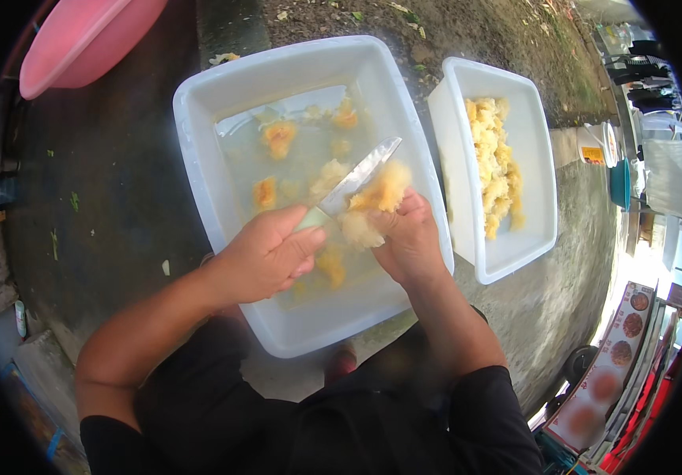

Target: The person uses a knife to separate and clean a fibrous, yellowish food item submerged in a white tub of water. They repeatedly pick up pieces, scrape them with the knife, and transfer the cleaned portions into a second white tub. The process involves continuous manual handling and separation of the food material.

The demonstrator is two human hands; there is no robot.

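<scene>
My left hand (272, 252) grips the pale green handle of a kitchen knife (361, 175), its blade pointing up and to the right. My right hand (409, 237) holds a frilly, pale yellow piece of food (385, 187), which looks like soaked white fungus, against or close beside the blade. Both hands are over a large white plastic tub (317, 341) of water. Several similar pieces lie in the water, some with an orange-brown core (279, 138). The fingertips of my right hand are partly hidden behind the piece.
Right of the tub stands a smaller white plastic bin (516, 270) with a heap of yellowish frilly pieces (492, 166). A pink basin (88, 50) is at the upper left. Farther right are a white bucket (596, 145), a teal basin (620, 184) and a cart panel with food pictures (614, 350).
</scene>
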